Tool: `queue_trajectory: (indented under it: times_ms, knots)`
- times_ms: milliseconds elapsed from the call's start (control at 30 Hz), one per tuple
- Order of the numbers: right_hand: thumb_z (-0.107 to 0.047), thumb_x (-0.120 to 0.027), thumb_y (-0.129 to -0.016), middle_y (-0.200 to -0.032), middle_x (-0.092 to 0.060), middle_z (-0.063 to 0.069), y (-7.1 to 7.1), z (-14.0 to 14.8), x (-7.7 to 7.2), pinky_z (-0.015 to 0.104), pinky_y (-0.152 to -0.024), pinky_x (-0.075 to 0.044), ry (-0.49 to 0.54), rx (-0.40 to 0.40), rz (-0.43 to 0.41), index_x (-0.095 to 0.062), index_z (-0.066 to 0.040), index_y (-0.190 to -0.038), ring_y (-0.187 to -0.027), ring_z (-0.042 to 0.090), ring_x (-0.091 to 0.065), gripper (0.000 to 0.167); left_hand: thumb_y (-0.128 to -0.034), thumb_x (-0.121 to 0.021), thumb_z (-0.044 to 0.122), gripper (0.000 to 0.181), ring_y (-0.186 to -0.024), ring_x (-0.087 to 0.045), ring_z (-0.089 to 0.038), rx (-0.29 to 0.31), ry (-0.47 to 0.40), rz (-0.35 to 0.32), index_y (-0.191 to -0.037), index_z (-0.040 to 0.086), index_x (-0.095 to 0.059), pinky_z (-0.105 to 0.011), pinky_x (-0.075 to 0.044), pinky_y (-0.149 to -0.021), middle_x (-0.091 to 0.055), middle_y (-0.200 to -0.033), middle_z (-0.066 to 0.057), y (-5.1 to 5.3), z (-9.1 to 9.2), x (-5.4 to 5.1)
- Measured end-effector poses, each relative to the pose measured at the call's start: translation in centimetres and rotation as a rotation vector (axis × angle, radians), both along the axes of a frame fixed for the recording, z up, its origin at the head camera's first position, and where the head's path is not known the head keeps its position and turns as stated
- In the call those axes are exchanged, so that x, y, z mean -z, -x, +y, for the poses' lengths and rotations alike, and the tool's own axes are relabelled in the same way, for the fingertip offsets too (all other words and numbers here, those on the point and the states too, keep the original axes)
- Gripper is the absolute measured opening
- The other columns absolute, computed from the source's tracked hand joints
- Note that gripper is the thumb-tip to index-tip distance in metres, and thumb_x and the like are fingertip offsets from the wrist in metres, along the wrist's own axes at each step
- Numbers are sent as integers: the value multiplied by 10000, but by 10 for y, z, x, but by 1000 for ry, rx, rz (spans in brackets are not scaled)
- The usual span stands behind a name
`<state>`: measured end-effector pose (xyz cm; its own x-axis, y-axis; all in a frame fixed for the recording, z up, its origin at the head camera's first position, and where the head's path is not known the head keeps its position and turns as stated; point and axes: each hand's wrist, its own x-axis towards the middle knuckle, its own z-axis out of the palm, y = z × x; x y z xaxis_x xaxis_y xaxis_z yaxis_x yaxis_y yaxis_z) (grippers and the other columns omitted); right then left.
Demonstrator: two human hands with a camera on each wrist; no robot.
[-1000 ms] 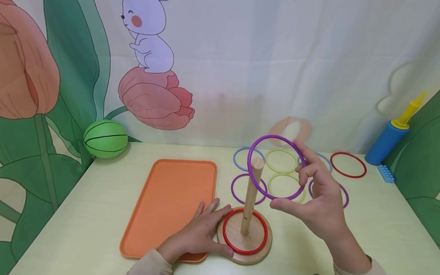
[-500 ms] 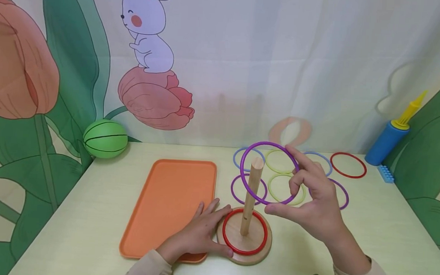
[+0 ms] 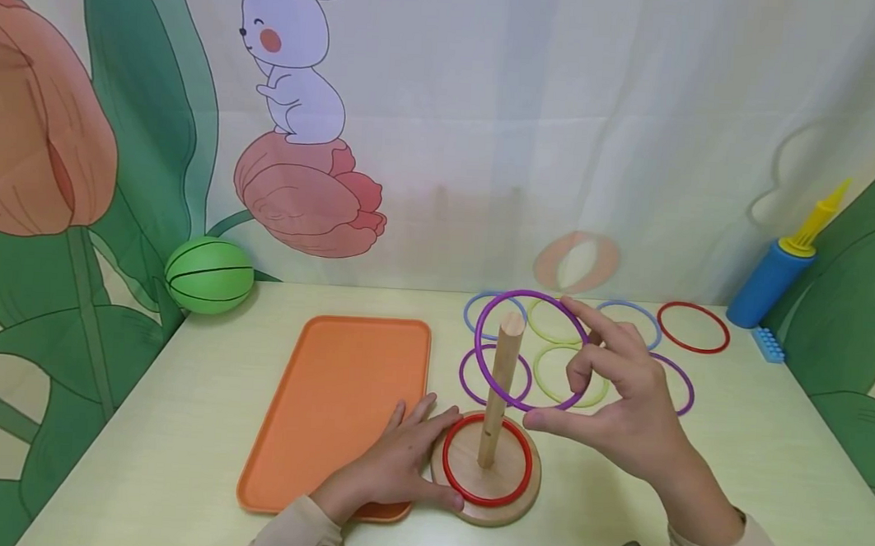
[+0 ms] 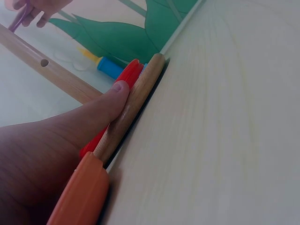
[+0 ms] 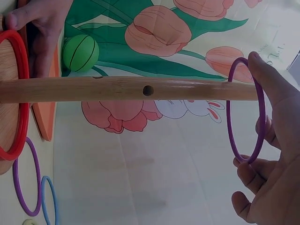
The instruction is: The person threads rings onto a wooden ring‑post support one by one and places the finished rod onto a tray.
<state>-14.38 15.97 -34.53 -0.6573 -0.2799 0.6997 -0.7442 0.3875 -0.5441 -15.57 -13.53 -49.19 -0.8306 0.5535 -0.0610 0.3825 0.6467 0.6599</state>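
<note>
Thumb and fingers of my right hand [image 3: 627, 398] pinch the right side of a purple ring [image 3: 480, 349], tilted at the peg's height. In the head and right wrist views, the top of the wooden peg [image 3: 504, 367] shows within the ring, which appears to be around it. My left hand [image 3: 398, 465] lies with extended fingers at the left edge of the round wooden base [image 3: 487, 515]. Its thumb [image 4: 119, 93] presses at the base's edge, touching a red ring [image 3: 487, 500] that lies flat around the peg's foot.
An orange tray [image 3: 350, 384] lies left of the base, partly under my left hand. Behind the peg lie several rings: blue, yellow-green, purple, and a red ring [image 3: 724, 325]. A green ball [image 3: 210, 275], blue pump [image 3: 771, 282] and blue toy brick [image 3: 768, 345] stand farther out.
My right hand has moved the purple ring a little left and down over the peg's top. The left hand has stayed put at the base.
</note>
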Motion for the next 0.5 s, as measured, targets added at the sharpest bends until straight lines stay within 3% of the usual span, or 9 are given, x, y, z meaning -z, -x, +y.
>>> queue_trajectory:
  times_ms: [100,300,500]
  knots:
    - [-517,-990,-662,-1531,-581,110,0,1,1,306,-800,-383,-21,5,-2,-515,-247,-702,-1060,161,-486,548,-747,-878,658,1154,-1635,-32,-295,1,0,1,-1657,172,-361,-581,93,-1279,-372,-1695,-13,0,0,0]
    - [-162,-1065,-513,-1522,-590,96,-2,1,0,344,-807,-371,-64,20,-27,-522,-260,-706,-1062,152,-477,585,-752,-875,655,1142,-1634,-45,-300,11,1,15,-1652,169,-368,-582,84,-1280,-385,-1688,-14,-1,0,-2]
    - [-153,-1065,-509,-1521,-592,73,-4,2,3,347,-799,-357,-78,6,-48,-540,-264,-717,-1064,151,-475,575,-754,-879,647,1140,-1634,-46,-303,12,0,17,-1652,166,-368,-577,85,-1282,-384,-1688,-18,-1,0,-1]
